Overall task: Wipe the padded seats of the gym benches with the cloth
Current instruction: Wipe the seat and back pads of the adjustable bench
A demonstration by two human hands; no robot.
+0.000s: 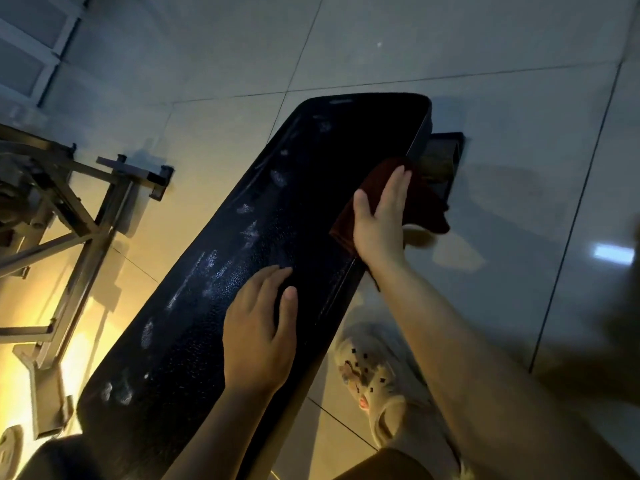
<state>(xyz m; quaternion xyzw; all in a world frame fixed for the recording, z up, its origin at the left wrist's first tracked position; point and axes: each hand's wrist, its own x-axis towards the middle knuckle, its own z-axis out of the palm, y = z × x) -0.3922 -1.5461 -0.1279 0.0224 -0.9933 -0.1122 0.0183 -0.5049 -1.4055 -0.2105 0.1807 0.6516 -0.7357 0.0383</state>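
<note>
Right hand [379,220] presses dark red-brown folded cloth [420,206] flat-fingered on the long black padded bench seat [249,271], at its right edge. Left hand [259,336] rests flat nearer, holding nothing. Pale smudges left of both hands, seemingly unwiped; dim light.

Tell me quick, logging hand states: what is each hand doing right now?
Left hand: open, resting flat on the bench pad.
Right hand: open, fingers straight, pressing the cloth against the pad's right edge.
</note>
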